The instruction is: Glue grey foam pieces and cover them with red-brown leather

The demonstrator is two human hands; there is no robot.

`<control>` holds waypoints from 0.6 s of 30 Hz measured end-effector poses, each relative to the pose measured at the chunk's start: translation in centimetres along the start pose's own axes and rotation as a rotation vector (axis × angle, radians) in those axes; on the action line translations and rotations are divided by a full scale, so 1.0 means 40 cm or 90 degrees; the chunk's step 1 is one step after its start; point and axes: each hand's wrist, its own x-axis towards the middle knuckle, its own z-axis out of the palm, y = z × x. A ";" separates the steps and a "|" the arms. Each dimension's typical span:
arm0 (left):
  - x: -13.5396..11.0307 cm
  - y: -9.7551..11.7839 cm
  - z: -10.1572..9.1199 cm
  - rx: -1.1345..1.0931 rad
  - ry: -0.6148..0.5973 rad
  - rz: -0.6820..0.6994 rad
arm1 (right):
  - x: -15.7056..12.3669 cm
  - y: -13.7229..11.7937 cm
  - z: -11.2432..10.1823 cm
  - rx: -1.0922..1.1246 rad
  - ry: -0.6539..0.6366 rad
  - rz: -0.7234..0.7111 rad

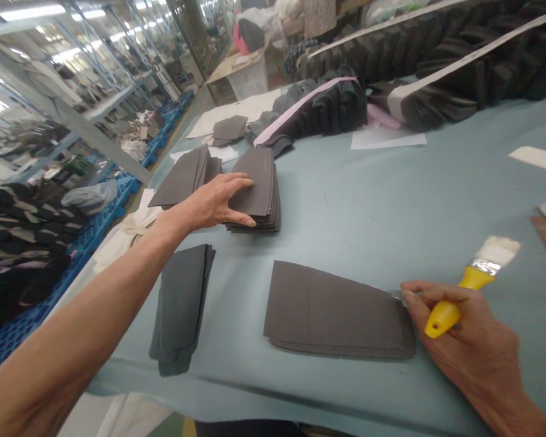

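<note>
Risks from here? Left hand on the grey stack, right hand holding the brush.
1. The left hand rests on the near end of the grey stack, whose layers sit uneven; a pull may skew it further.
2. The right hand grips the brush while its fingertips touch the flat grey pieces; the brush may slip.
3. The folded dark pieces lie near the table edge, under the forearm; a sweep could knock them off.
</note>
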 end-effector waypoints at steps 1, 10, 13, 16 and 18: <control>0.001 -0.001 0.001 -0.004 0.000 0.000 | -0.002 0.001 0.000 0.001 -0.005 0.001; -0.065 0.093 -0.009 -0.096 0.098 -0.007 | -0.016 0.014 0.007 0.050 -0.025 0.069; -0.152 0.205 0.046 -0.128 0.135 -0.004 | -0.017 0.019 0.010 0.056 -0.021 0.083; -0.227 0.302 0.136 -0.163 0.150 0.012 | -0.015 0.021 0.011 0.076 -0.006 0.101; -0.248 0.332 0.190 -0.179 0.151 -0.005 | -0.011 0.020 0.011 0.097 -0.012 0.108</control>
